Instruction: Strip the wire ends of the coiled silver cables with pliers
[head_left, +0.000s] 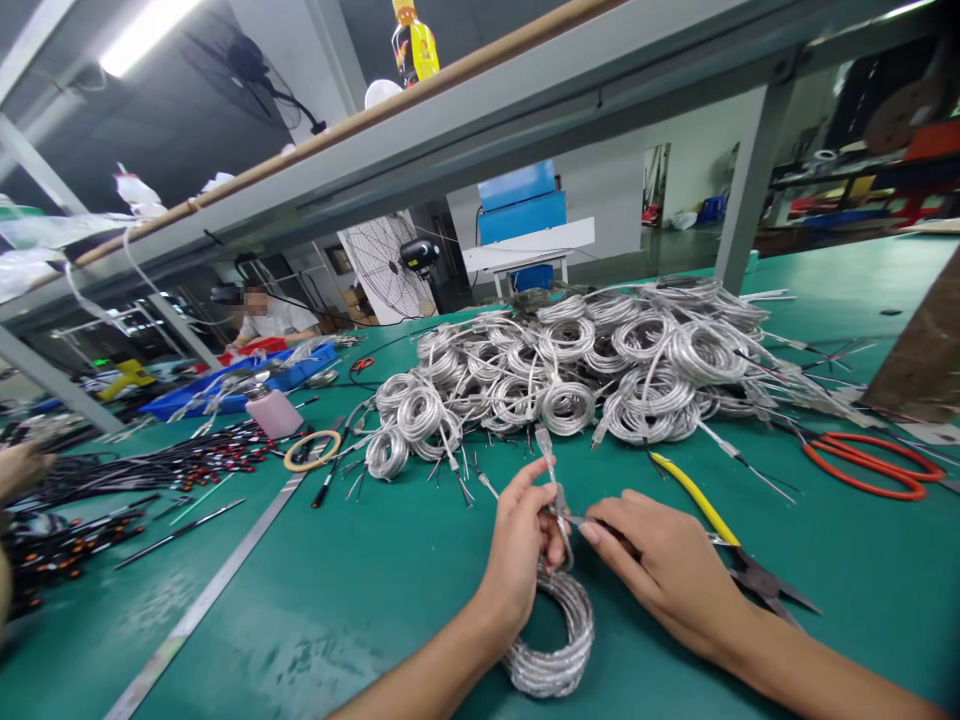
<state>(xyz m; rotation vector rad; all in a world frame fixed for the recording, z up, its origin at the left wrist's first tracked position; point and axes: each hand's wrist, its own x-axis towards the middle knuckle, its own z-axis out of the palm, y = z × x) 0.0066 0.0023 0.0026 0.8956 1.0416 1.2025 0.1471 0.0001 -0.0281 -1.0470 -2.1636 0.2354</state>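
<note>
My left hand (519, 540) is closed around the end part of a clear-jacketed silver cable, with a pale connector (544, 442) sticking up past the fingertips. Below it hangs or rests the coil (553, 665) of that cable, by the green tabletop. My right hand (651, 560) is closed in a pinch just to the right. A thin greyish tip (576, 519) pokes from its fingers toward the cable; the rest is hidden in the hand, so its kind is unclear. Beside the right hand lie cutting pliers (759, 575) with a yellow handle.
A large pile of coiled silver cables (570, 360) covers the back of the green table (360, 600). Orange-handled scissors (874, 465) lie right. Leftward are a steel ruler (217, 585), a tape roll (312, 450), a pink bottle (273, 412) and black cables (150, 468). Another person's hand (22, 468) shows far left.
</note>
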